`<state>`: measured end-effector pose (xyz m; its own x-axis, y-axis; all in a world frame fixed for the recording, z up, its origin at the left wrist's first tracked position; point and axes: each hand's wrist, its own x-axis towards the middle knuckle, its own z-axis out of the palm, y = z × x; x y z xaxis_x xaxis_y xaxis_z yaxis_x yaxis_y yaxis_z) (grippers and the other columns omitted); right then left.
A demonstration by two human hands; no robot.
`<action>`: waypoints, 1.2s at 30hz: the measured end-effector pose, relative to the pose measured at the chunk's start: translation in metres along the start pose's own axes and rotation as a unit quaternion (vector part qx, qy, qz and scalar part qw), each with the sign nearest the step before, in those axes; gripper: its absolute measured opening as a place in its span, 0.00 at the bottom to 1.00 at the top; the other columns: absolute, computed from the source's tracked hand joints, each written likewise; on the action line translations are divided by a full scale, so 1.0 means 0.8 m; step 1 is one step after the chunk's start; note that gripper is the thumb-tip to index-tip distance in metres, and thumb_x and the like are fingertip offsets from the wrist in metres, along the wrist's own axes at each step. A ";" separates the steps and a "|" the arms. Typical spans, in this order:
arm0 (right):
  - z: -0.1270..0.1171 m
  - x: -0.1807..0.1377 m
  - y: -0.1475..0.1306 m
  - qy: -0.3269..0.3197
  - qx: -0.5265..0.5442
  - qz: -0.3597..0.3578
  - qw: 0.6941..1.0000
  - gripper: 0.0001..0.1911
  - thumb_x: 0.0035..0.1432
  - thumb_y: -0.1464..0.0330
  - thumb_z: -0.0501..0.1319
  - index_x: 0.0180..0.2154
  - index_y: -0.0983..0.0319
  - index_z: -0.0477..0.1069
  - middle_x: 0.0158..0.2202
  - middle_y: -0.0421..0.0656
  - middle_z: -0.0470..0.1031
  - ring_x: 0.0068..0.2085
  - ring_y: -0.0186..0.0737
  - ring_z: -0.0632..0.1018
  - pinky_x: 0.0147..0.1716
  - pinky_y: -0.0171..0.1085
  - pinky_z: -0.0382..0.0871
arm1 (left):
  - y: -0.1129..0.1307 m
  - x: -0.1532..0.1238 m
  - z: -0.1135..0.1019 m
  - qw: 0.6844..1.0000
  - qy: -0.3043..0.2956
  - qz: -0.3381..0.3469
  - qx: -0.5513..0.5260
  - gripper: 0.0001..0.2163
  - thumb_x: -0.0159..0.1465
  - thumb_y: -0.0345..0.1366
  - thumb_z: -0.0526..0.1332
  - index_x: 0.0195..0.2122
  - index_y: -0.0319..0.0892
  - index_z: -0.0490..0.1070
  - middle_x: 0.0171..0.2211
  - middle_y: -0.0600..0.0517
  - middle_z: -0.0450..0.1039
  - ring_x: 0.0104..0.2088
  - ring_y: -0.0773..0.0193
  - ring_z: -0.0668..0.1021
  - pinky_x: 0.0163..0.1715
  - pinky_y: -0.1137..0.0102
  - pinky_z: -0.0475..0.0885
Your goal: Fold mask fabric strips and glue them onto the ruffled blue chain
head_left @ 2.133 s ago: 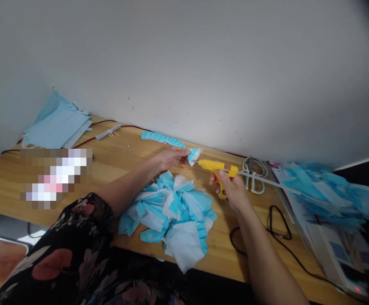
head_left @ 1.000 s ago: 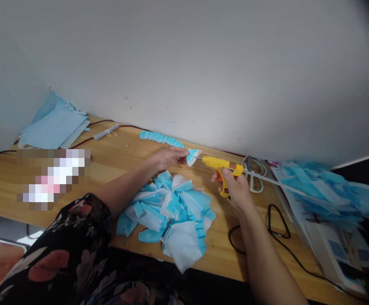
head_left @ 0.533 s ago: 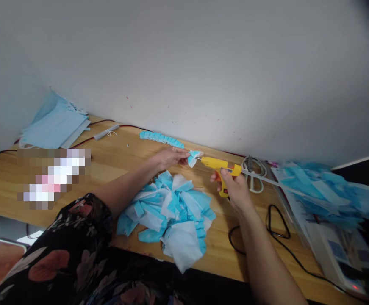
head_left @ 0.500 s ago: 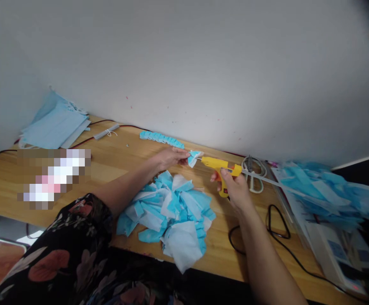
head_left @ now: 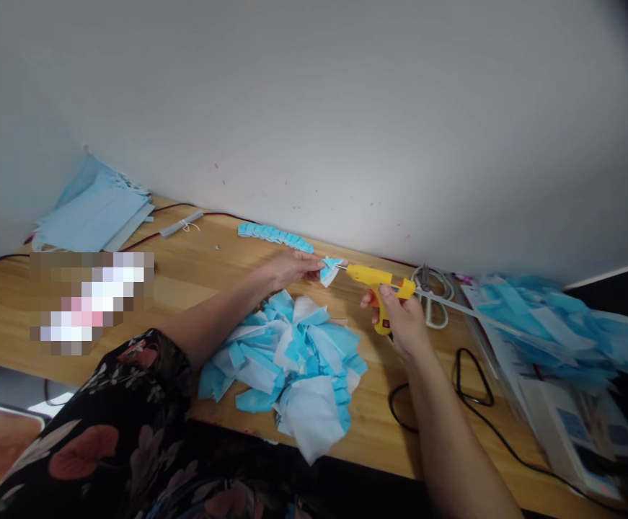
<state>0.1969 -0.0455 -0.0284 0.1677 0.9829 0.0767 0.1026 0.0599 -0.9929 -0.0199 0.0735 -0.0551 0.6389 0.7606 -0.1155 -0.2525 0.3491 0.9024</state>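
My left hand [head_left: 295, 268] pinches a small folded piece of blue and white mask fabric [head_left: 332, 272] above the table. Wrapped round the grip of a yellow hot glue gun [head_left: 374, 277] is my right hand [head_left: 401, 315]. The gun's metal nozzle points left and meets or nearly meets the right edge of the fabric piece. A clear glue stick [head_left: 446, 300] sticks out of the gun's back end. Below the hands lies a loose heap of cut blue and white fabric pieces [head_left: 292, 360]. A pleated blue strip [head_left: 275, 234] lies behind my left hand.
Flat blue face masks [head_left: 94, 213] are stacked at the back left, near a tied bundle of glue sticks [head_left: 182, 223]. Scissors [head_left: 433, 306] lie behind my right hand. More blue fabric [head_left: 556, 317] is piled at the right. A black cord [head_left: 508, 450] crosses the table's right side.
My right hand and the glue gun have shifted slightly to the right, drawing the nozzle toward the fabric's edge. My left hand holds the piece in nearly the same place.
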 end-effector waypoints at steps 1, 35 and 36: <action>0.000 0.000 0.000 0.001 0.000 0.000 1.000 0.19 0.56 0.53 0.62 0.38 0.61 0.72 0.27 0.42 0.75 0.29 0.36 0.77 0.16 0.28 0.66 | 0.001 0.000 0.000 1.000 -0.002 -0.002 0.005 0.17 0.43 0.43 0.75 0.24 0.35 0.76 0.21 0.51 0.73 0.26 0.69 0.73 0.32 0.71 0.65; 0.004 -0.001 -0.003 -0.021 -0.044 -0.005 0.999 0.20 0.55 0.53 0.62 0.41 0.62 0.73 0.24 0.39 0.69 0.23 0.32 0.68 0.15 0.29 0.62 | -0.007 0.004 -0.001 0.999 0.023 0.013 0.032 0.14 0.49 0.43 0.72 0.27 0.35 0.76 0.22 0.51 0.73 0.24 0.69 0.72 0.28 0.72 0.64; 0.004 -0.001 -0.002 -0.023 -0.046 -0.006 0.999 0.20 0.55 0.53 0.62 0.40 0.62 0.74 0.24 0.39 0.68 0.23 0.32 0.68 0.15 0.29 0.62 | -0.007 0.004 -0.001 0.999 0.023 0.011 0.031 0.15 0.49 0.43 0.72 0.27 0.35 0.76 0.22 0.51 0.73 0.24 0.69 0.72 0.28 0.72 0.63</action>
<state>0.1933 -0.0459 -0.0269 0.1205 0.9893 0.0827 0.1944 0.0582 -0.9792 -0.0172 0.0744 -0.0608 0.5989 0.7929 -0.1128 -0.2205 0.2987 0.9285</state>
